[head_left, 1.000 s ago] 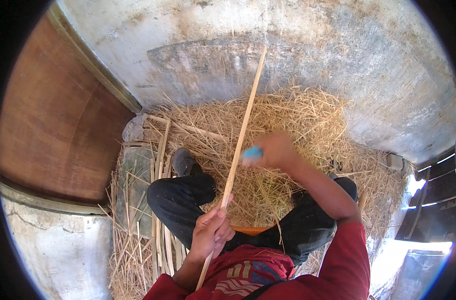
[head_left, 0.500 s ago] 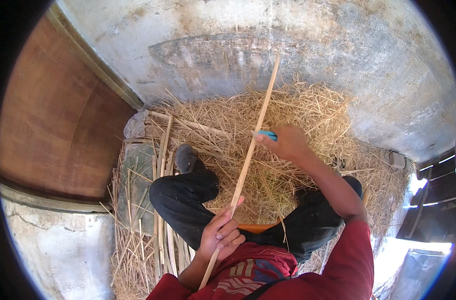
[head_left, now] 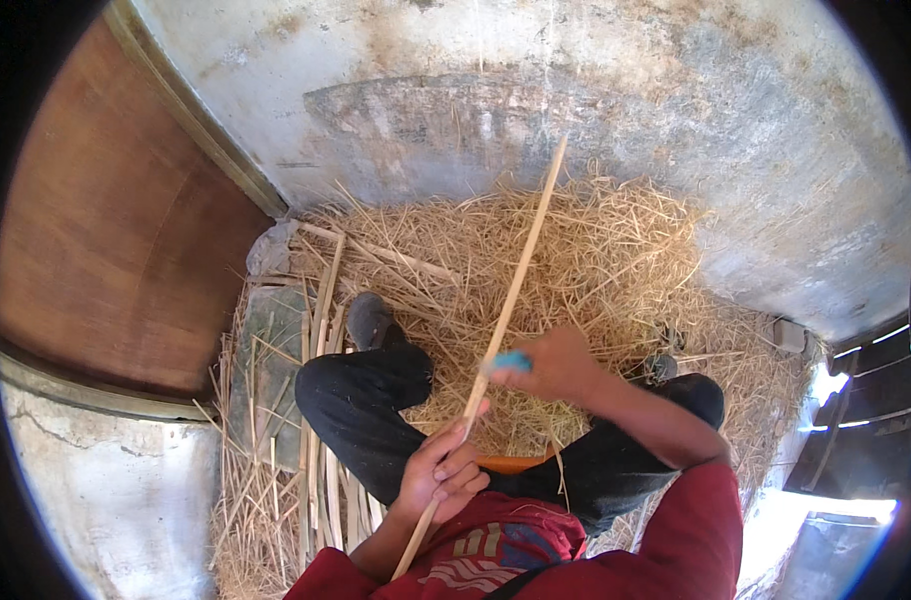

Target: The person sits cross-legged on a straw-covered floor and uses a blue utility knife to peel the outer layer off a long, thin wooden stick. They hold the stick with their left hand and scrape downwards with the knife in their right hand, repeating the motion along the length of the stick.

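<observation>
A long pale wooden strip (head_left: 528, 255), probably split bamboo, slants up from my lap toward the wall. My left hand (head_left: 439, 480) is closed around its lower part, with the end running past my wrist. Above it, my right hand (head_left: 559, 370) grips a small blue-handled knife (head_left: 514, 361). The short blade, blurred by motion, meets the strip a little above my left fingers. Fine shavings or straw lie beneath on the floor.
Loose straw-like shavings (head_left: 616, 240) cover the floor up to the stained wall (head_left: 626, 100). At left, more pale strips (head_left: 321, 440) lie beside a grey slab (head_left: 266, 370). An orange edge (head_left: 514, 464) shows between my legs. A brown door panel (head_left: 126, 220) stands at far left.
My right hand and the knife have moved down along the strip toward my left hand. The strip's upper end has dipped slightly; my left hand keeps its hold.
</observation>
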A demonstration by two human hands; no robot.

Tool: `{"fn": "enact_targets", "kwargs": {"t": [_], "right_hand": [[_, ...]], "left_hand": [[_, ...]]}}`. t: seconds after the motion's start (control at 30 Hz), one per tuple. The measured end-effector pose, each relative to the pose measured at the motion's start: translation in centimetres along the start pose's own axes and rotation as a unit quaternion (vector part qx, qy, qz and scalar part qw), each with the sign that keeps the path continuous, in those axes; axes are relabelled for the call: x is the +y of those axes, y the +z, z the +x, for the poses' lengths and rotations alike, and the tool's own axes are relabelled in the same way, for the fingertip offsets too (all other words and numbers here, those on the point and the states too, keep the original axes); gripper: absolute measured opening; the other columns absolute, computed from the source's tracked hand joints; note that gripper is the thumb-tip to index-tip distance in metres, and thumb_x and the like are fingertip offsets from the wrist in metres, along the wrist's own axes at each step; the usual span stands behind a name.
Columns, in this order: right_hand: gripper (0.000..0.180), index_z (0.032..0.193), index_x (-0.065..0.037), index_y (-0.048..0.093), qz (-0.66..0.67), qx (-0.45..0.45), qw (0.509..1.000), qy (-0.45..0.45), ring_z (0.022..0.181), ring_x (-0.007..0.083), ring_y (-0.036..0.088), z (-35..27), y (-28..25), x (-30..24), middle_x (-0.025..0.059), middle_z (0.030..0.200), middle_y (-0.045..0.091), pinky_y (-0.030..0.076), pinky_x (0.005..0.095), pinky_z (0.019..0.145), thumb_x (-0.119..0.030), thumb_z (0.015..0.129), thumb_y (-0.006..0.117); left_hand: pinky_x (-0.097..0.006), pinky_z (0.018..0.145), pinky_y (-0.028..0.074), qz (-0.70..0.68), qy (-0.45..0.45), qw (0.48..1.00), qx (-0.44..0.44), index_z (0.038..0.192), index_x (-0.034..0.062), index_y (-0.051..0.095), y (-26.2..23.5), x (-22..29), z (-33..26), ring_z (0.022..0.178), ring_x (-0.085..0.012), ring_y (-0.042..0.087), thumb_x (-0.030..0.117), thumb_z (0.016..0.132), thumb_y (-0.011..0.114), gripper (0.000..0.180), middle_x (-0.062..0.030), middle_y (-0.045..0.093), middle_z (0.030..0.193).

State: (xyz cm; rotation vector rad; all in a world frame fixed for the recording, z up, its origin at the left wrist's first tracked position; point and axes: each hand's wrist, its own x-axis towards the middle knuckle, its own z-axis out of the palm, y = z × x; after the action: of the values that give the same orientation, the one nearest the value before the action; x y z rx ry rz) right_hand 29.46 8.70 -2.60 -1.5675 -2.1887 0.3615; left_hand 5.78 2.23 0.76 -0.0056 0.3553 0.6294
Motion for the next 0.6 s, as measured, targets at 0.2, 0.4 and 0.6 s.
{"fn": "enact_targets", "kwargs": {"t": [0.2,0.4,0.6], "right_hand": [[0.064,0.064,-0.007,0.064,-0.024,0.003,0.998,0.051,0.047,0.0319,0.057,1.7,-2.0,2.3,0.0129,0.048,0.053,0.045,0.0414,0.047,-0.069,0.077,0.054],[0.071,0.067,-0.006,0.064,-0.007,0.042,0.975,0.218,0.045,0.0274,0.058,4.0,-3.3,7.4,0.0104,0.048,0.053,0.046,0.0405,0.048,-0.073,0.080,0.046],[0.079,0.065,-0.006,0.065,-0.025,-0.008,0.997,0.072,0.049,0.0275,0.061,1.6,-1.9,1.4,0.0102,0.050,0.056,0.050,0.0405,0.051,-0.081,0.076,0.041]], "left_hand": [[-0.023,0.046,0.029,0.163,0.016,0.981,0.108,0.144,0.0083,0.030,2.8,-0.2,-0.2,0.037,-0.0062,0.026,0.017,0.101,0.034,0.043,0.0061,0.027,0.049],[-0.021,0.047,0.026,0.205,0.001,0.973,0.106,0.142,0.0070,0.033,3.6,-1.3,-1.0,0.041,-0.0047,0.024,0.018,0.102,0.036,0.042,0.0058,0.025,0.052],[-0.021,0.046,0.027,0.235,0.065,0.966,0.088,0.142,0.0058,0.036,2.7,-0.3,-1.5,0.044,-0.0030,0.029,0.014,0.101,0.040,0.042,0.0046,0.033,0.053]]}}
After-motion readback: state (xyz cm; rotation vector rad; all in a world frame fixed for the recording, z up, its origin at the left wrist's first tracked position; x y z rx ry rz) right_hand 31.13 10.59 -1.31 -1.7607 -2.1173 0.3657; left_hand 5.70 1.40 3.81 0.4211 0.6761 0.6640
